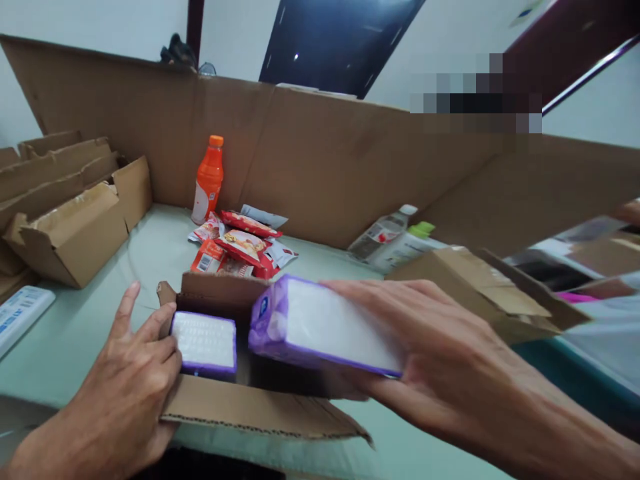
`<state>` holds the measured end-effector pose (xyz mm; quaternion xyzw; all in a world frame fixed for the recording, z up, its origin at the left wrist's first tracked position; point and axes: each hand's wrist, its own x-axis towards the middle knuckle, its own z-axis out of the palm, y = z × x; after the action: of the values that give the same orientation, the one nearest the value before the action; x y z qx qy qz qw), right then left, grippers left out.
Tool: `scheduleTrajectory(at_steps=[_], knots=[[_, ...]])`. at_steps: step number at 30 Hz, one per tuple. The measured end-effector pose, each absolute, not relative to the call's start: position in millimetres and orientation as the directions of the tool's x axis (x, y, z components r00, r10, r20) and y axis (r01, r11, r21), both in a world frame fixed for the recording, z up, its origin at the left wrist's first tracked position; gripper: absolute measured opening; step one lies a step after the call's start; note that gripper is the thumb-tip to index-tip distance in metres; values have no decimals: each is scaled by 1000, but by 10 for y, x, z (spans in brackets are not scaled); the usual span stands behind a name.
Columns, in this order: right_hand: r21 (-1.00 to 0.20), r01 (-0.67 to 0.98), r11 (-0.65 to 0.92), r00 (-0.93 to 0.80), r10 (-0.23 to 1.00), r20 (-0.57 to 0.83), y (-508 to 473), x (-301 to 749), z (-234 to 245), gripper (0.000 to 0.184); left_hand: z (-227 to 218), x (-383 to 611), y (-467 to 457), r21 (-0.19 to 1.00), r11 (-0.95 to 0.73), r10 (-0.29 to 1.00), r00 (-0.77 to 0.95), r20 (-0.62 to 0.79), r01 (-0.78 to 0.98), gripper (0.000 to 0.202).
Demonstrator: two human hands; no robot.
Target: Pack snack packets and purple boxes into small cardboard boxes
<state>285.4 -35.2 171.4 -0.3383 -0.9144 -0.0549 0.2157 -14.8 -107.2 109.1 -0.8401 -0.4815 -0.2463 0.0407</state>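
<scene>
An open cardboard box is in front of me, its near flap folded outward. Inside at the left stands a purple-and-white tissue pack. My left hand grips the box's left side, with one finger sticking up and the thumb partly hidden behind the flap. Over the box's right part, my right hand clasps a second tissue pack between thumb and fingers. This pack is tilted, its left end above the opening, and its right end is covered by my hand.
Behind the box lie several red snack packets beside an orange drink bottle. Cardboard boxes stand at left, near a white pack. A clear bottle and another open box are at right. A cardboard wall borders the table.
</scene>
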Motion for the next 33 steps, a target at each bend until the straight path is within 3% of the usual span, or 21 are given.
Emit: scheduleTrajectory(at_steps=[4, 7, 12, 17, 20, 24, 26, 29, 31, 33], knots=[[79, 615, 785, -767, 572, 292, -300, 2665, 1720, 36, 1072, -138, -1074, 202, -514, 811, 395, 431, 834, 25], [51, 595, 802, -790, 571, 222, -311, 2519, 1714, 31, 1062, -140, -1077, 208, -502, 818, 383, 429, 839, 27], [-103, 576, 811, -786, 584, 200, -329, 2525, 1635, 37, 1050, -166, -1094, 235, -491, 827, 365, 428, 839, 28], [-14, 599, 801, -796, 597, 98, -229, 2633, 1313, 49, 1033, -170, -1086, 224, -495, 824, 372, 426, 840, 24], [28, 627, 779, -778, 625, 61, -227, 2643, 1224, 42, 1017, -159, -1072, 221, -505, 814, 376, 442, 834, 23], [-51, 609, 792, -790, 611, 48, -264, 2584, 1287, 13, 1007, -163, -1062, 239, -510, 817, 377, 437, 827, 23], [-145, 553, 821, -826, 562, 30, -266, 2576, 1331, 19, 994, -190, -1068, 211, -533, 801, 409, 438, 819, 35], [-252, 546, 799, -765, 598, 238, -260, 2682, 1365, 24, 954, -260, -1109, 155, -616, 735, 492, 467, 773, 59], [-277, 608, 744, -617, 662, 425, -270, 2829, 1354, 20, 915, -308, -1162, 163, -641, 704, 490, 515, 750, 64], [-288, 683, 672, -477, 708, 521, -296, 2986, 1312, 16, 863, -337, -1229, 227, -600, 730, 409, 547, 767, 62]])
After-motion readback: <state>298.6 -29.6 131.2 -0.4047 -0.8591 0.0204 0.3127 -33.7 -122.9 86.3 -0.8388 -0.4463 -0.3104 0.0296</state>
